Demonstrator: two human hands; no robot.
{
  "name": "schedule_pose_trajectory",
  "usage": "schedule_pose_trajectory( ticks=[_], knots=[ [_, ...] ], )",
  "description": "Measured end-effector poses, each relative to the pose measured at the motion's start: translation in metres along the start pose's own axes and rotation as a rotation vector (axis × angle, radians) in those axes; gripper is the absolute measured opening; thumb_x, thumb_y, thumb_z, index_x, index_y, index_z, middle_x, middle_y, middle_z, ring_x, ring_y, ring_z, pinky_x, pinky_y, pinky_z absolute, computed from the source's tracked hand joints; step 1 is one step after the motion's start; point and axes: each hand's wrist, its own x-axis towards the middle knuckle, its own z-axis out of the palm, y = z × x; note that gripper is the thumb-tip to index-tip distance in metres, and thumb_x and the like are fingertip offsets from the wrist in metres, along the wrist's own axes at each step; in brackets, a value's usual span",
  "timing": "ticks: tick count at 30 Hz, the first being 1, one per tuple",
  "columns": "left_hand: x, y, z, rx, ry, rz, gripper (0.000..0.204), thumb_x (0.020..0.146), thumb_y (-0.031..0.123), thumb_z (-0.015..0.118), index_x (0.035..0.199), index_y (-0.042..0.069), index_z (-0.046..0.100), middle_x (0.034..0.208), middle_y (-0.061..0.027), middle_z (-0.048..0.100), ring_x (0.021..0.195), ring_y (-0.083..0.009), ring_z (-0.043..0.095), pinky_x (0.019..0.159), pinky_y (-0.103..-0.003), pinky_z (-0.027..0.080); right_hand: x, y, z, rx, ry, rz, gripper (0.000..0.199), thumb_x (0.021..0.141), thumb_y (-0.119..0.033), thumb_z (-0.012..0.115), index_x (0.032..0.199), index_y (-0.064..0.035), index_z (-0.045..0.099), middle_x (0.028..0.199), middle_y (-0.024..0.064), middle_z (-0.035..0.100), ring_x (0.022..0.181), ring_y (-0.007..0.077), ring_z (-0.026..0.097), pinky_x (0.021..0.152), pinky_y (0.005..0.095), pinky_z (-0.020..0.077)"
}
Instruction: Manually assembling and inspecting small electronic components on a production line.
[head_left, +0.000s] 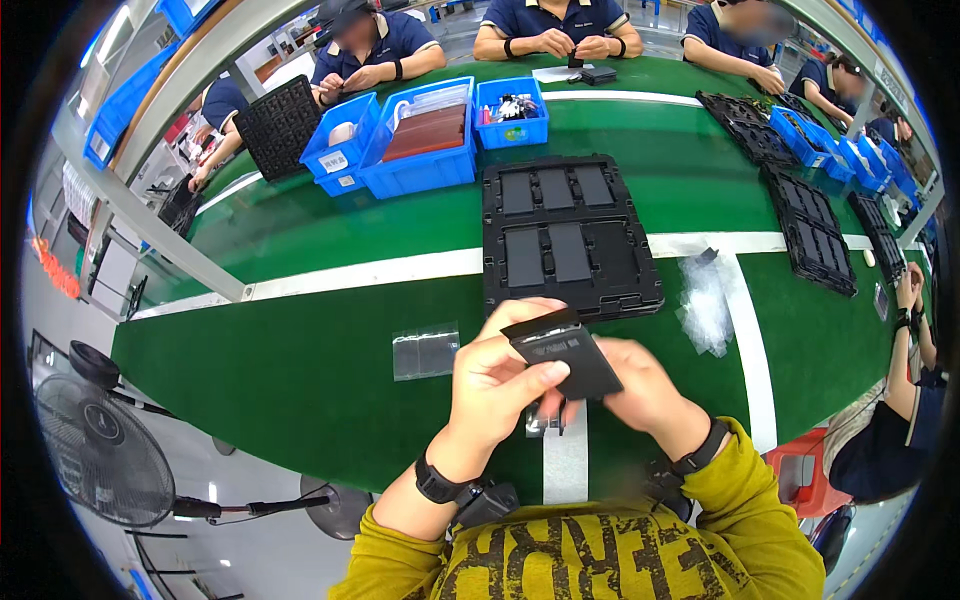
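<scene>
Black and flat, a small slab [566, 357] is sitting between both hands above the green belt [300, 370], close to the person's chest. The left hand [497, 378] is clamping it from the left, thumb lying along its lower edge and fingers curling over its top corner. The right hand [645, 388] is gripping its right side from behind, fingers hidden under the slab. Both hands are pressing close together on the one piece. Something small and dark is hanging just under the slab between the hands, too small to tell.

Just beyond the hands, a black tray [568, 235] is lying on the belt, most of its pockets holding dark grey slabs. Left of the left hand, a clear bag [425, 351] is lying flat. Right of the right hand, crumpled clear film [706, 300] is resting on a white stripe [745, 330].

Farther off, past the tray, three blue bins [420, 140] are standing in a row. More black trays [815, 235] are lining the belt well to the right, and other people in dark blue shirts are sitting at the far side, their hands busy. A floor fan [100, 450] is standing far left of the left forearm.
</scene>
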Motion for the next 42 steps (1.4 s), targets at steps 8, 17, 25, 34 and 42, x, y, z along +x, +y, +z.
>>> schedule_pose_trajectory(
  ticks=[8,17,25,34,42],
  knots=[
    [0.006,0.009,0.005,0.003,0.037,0.009,0.025,0.078,0.004,0.062,0.102,-0.002,0.059,0.124,-0.0173,0.046,0.114,-0.023,0.046,0.091,-0.033,0.041,-0.007,0.005,0.006,-0.665,0.26,-0.551,0.006,0.082,-0.005,0.061,0.081,0.0014,0.061,0.07,0.01,0.065,0.058,0.0165,0.063,0.051,0.0254,0.0461],
    [0.004,0.013,-0.003,-0.139,-0.039,-0.158,0.033,0.068,0.022,0.062,0.093,0.001,0.058,0.129,-0.0237,0.042,0.124,-0.0322,0.039,0.102,-0.042,0.03,-0.008,0.006,0.01,-0.635,0.216,-0.487,0.008,0.081,-0.008,0.063,0.08,-0.0007,0.062,0.064,0.0086,0.061,0.051,0.0167,0.059,0.048,0.0262,0.044],
    [0.005,0.01,-0.004,-0.415,-0.255,-0.17,0.064,0.062,0.038,0.068,0.111,0.001,0.051,0.131,-0.0263,0.04,0.124,-0.035,0.038,0.104,-0.046,0.028,-0.01,0.009,0.009,-0.725,0.215,-0.586,0.008,0.083,-0.009,0.062,0.081,-0.0004,0.062,0.064,0.0078,0.061,0.053,0.0143,0.058,0.051,0.0256,0.0443],
    [-0.001,0.001,0.003,0.274,-0.259,0.0,0.04,0.092,0.009,0.044,0.129,-0.006,0.041,0.122,-0.0192,0.054,0.118,-0.0288,0.048,0.103,-0.042,0.033,-0.004,0.001,0.0,-0.794,0.365,-0.505,0.01,0.084,-0.008,0.06,0.089,0.0006,0.061,0.074,0.0076,0.064,0.065,0.0163,0.061,0.056,0.0285,0.0476],
    [0.001,-0.005,0.009,0.651,-0.255,0.039,0.054,0.08,-0.011,0.048,0.132,0.005,0.044,0.104,-0.0133,0.056,0.092,-0.023,0.058,0.081,-0.029,0.046,-0.011,-0.03,0.003,-1.021,0.574,-0.631,0.012,0.072,-0.001,0.063,0.083,0.0006,0.058,0.063,0.0069,0.057,0.056,0.0194,0.057,0.05,0.03,0.0448]
  ],
)
